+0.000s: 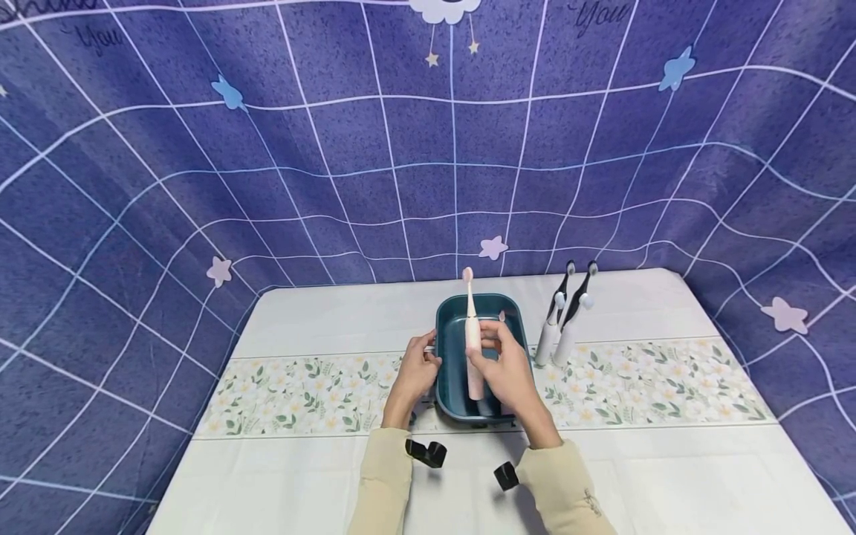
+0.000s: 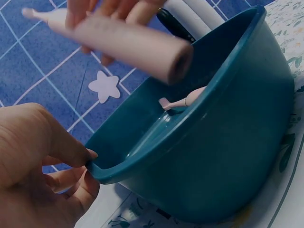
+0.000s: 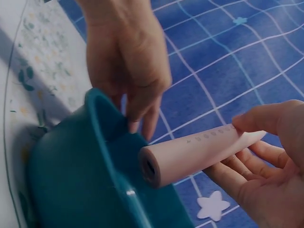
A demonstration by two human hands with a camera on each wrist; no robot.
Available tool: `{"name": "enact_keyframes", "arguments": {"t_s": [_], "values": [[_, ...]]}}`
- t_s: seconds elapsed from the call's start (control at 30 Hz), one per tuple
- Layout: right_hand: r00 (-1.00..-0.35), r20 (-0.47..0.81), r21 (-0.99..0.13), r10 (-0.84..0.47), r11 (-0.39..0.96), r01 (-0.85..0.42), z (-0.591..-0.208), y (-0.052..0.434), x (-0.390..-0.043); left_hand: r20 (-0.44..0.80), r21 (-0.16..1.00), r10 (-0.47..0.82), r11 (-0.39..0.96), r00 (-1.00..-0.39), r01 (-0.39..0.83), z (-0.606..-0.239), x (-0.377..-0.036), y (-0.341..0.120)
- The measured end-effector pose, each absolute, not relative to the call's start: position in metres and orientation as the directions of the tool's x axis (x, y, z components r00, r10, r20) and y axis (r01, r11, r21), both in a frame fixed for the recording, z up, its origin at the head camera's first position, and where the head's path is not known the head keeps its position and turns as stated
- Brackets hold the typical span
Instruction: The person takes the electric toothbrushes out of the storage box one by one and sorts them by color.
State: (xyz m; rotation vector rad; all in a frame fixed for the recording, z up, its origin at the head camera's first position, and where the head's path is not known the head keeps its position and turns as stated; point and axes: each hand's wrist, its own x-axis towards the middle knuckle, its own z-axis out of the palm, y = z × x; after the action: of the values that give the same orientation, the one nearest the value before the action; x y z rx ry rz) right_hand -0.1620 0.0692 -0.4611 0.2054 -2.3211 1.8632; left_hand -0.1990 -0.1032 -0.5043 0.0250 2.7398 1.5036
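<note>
A pale pink electric toothbrush (image 1: 474,371) is held upright above the teal basin (image 1: 461,413) by my right hand (image 1: 506,369), thumb on one side and fingers on the other. Its brush head points up and the handle's bottom end hangs over the basin. My left hand (image 1: 416,369) pinches the basin's left rim, which the left wrist view shows between thumb and fingers (image 2: 71,180). Inside the basin lies a second pink toothbrush (image 2: 194,96), partly hidden by the near wall. In the right wrist view, the held toothbrush (image 3: 190,154) shows a row of small marks along its handle.
Several black and white electric toothbrushes (image 1: 565,331) stand upright just right of the basin. A white table (image 1: 301,483) with a floral strip (image 1: 301,394) lies underneath. Behind it hangs a blue gridded cloth (image 1: 414,193) with star prints.
</note>
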Motion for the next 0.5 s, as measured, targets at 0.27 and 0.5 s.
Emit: {"name": "enact_keyframes", "arguments": {"t_s": [0.27, 0.5], "values": [[-0.973, 0.230, -0.958, 0.008, 0.179, -0.225, -0.445, 0.082, -0.148, 0.021, 0.849, 0.030, 0.527, -0.999, 0.034, -0.505, -0.200, -0.103], [-0.969, 0.245, -0.967, 0.018, 0.073, -0.243, -0.451, 0.095, -0.143, 0.029, 0.850, 0.029, 0.526, -0.999, 0.040, -0.503, -0.197, -0.103]]}}
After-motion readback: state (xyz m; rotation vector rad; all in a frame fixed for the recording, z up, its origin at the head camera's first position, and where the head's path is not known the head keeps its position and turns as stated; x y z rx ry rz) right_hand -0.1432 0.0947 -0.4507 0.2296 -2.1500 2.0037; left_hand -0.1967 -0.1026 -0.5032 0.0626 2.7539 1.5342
